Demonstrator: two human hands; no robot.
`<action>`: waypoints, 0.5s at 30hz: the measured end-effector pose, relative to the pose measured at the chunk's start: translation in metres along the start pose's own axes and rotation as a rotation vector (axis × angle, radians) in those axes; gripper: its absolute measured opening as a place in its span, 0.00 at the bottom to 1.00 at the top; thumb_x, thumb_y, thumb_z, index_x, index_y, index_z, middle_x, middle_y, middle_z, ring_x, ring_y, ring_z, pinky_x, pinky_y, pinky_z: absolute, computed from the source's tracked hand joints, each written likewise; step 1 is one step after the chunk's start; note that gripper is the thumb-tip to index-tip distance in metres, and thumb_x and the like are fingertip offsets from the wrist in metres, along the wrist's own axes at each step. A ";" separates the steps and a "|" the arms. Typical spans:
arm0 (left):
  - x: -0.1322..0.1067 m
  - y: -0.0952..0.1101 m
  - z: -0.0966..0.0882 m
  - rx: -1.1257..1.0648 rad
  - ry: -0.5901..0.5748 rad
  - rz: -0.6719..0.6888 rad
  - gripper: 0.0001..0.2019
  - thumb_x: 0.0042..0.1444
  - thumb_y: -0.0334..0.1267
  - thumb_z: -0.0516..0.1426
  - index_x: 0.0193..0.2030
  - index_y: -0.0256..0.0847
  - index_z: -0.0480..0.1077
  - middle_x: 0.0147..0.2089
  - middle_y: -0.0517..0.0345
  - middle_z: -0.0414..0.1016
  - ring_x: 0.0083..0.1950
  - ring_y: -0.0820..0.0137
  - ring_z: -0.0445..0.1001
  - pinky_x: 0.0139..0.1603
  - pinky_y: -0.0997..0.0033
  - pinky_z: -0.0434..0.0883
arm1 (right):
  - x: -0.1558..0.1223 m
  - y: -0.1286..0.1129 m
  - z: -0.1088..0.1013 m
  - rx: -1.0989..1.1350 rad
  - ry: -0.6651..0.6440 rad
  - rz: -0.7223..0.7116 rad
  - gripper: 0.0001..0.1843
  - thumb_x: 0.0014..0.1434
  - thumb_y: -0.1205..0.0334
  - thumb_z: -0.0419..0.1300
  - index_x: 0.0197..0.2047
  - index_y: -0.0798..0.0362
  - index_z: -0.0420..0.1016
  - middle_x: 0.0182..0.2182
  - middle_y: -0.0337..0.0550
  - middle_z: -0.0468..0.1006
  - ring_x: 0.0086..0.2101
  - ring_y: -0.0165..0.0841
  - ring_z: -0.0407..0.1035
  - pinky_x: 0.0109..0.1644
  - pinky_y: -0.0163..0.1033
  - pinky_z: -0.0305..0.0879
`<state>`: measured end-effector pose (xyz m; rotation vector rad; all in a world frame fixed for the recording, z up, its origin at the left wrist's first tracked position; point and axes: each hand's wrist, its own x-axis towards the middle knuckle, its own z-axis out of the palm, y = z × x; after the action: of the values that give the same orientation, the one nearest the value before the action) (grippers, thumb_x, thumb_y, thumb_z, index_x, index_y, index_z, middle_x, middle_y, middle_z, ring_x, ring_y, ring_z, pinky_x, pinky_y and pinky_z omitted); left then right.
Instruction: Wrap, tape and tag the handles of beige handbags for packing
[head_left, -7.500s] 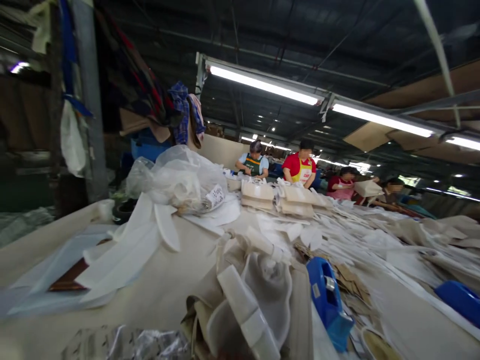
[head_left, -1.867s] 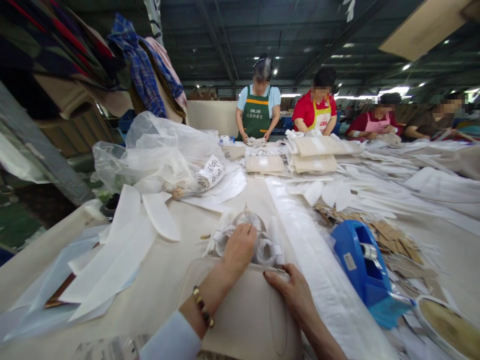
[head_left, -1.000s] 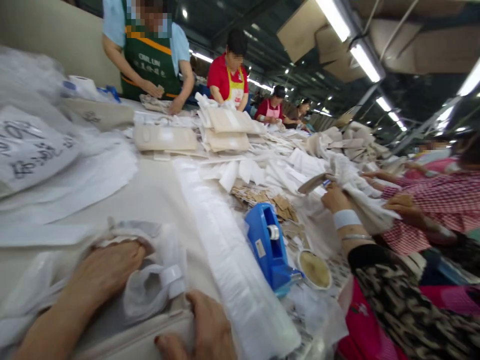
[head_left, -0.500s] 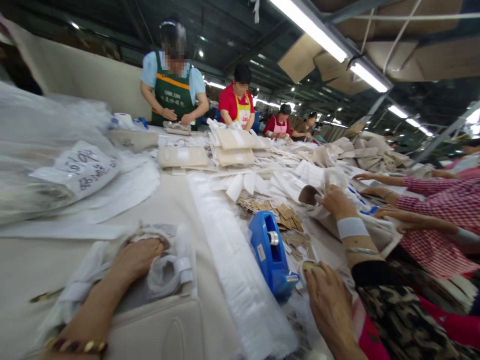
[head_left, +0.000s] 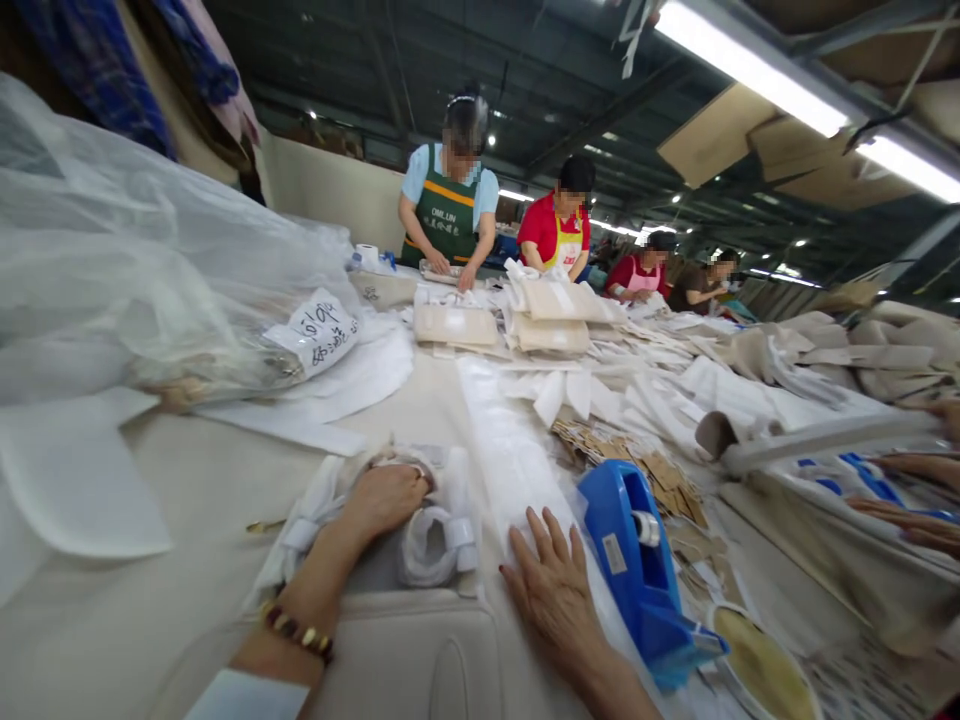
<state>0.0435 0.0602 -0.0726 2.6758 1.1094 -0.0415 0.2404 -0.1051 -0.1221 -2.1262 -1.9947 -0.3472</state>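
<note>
A beige handbag point(head_left: 397, 655) lies on the table before me, with white wrapping around its strap and hardware. At its top edge, my left hand point(head_left: 386, 500) has its fingers curled round the bag's handle; the fingertips are partly hidden. A roll of white wrapped strap point(head_left: 431, 548) lies just right of that hand. My right hand point(head_left: 551, 580) is flat with fingers spread, resting at the edge of a stack of clear plastic sleeves point(head_left: 502, 440). Right of it stands a blue tape dispenser point(head_left: 626, 560). A round tub point(head_left: 761, 660) with yellowish contents sits at lower right.
A big clear plastic bag point(head_left: 172, 260) with a handwritten label fills the left. Wrapped beige bags point(head_left: 555, 315) are stacked ahead, near brown paper tags point(head_left: 664, 480). Several co-workers stand beyond. Another person's hands point(head_left: 911, 490) work at the right edge beside beige material point(head_left: 817, 540).
My right hand has left the round tub and moved left onto the plastic sleeves. My left hand stays on the bag. The view has turned left, and a co-worker's wristbanded hand is out of sight.
</note>
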 end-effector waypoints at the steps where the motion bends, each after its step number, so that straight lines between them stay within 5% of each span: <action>1: -0.001 0.000 -0.001 -0.030 0.012 -0.023 0.17 0.58 0.28 0.43 0.34 0.32 0.74 0.39 0.39 0.77 0.43 0.58 0.75 0.45 0.58 0.69 | -0.001 -0.002 0.001 0.006 -0.023 -0.031 0.18 0.62 0.54 0.54 0.53 0.47 0.72 0.59 0.50 0.66 0.60 0.49 0.55 0.61 0.62 0.49; 5: -0.002 -0.002 -0.007 -0.177 0.073 -0.139 0.18 0.58 0.32 0.44 0.32 0.33 0.74 0.40 0.39 0.77 0.44 0.58 0.75 0.48 0.57 0.68 | -0.009 -0.012 0.005 0.032 -0.055 -0.144 0.19 0.63 0.58 0.52 0.57 0.39 0.67 0.62 0.44 0.62 0.63 0.45 0.50 0.63 0.61 0.44; 8: -0.005 -0.006 -0.014 -0.316 0.111 -0.190 0.17 0.55 0.36 0.46 0.28 0.35 0.75 0.36 0.43 0.78 0.41 0.59 0.75 0.46 0.59 0.68 | -0.016 -0.018 0.016 0.016 -0.025 -0.178 0.21 0.61 0.60 0.53 0.58 0.44 0.66 0.61 0.49 0.63 0.62 0.47 0.51 0.64 0.62 0.40; 12: -0.018 -0.018 -0.026 -0.608 0.142 -0.186 0.17 0.50 0.42 0.48 0.30 0.36 0.75 0.31 0.52 0.78 0.35 0.63 0.75 0.38 0.66 0.70 | -0.025 -0.028 0.041 -0.029 0.148 -0.308 0.24 0.57 0.63 0.55 0.58 0.51 0.65 0.60 0.53 0.65 0.61 0.48 0.53 0.66 0.60 0.30; 15: -0.029 -0.037 -0.037 -0.999 0.199 -0.227 0.18 0.41 0.50 0.53 0.28 0.37 0.75 0.24 0.55 0.76 0.29 0.63 0.73 0.33 0.66 0.71 | -0.035 -0.049 0.052 -0.054 0.319 -0.385 0.21 0.58 0.64 0.56 0.56 0.51 0.67 0.55 0.51 0.70 0.56 0.44 0.62 0.67 0.55 0.36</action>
<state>-0.0053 0.0744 -0.0415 1.6805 1.0788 0.5860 0.1914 -0.1194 -0.1831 -1.5762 -2.2013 -0.7559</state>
